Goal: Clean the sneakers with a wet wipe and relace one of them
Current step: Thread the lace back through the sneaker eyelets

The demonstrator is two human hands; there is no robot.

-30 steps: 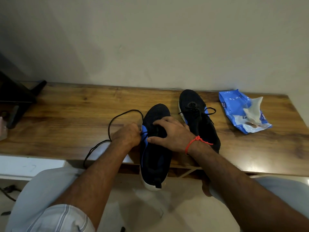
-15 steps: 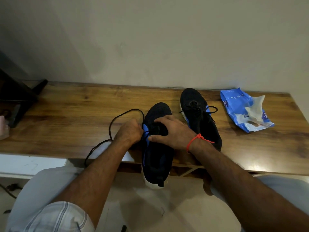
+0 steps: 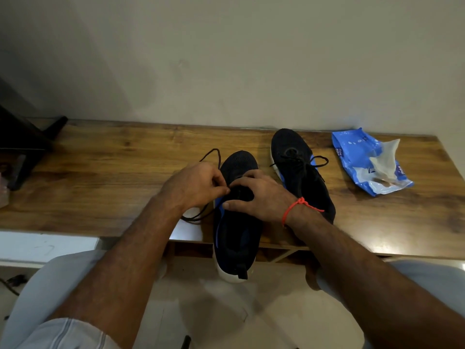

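Two black sneakers with blue trim stand on the wooden table. The near sneaker hangs its heel over the table's front edge. My right hand, with a red thread at the wrist, presses on its tongue and upper. My left hand pinches the loose black lace at the shoe's left eyelets; the lace loops out behind and below that hand. The second sneaker lies further back to the right, laced. A blue wet wipe pack with a white wipe sticking out rests at the right.
A dark stand occupies the table's left end. The wall rises directly behind the table. My knees in light trousers are under the front edge, with floor between them.
My left hand rose from the table beside the shoe to the eyelets, drawing the lace loop in shorter. My right hand stayed pressed on the near sneaker.
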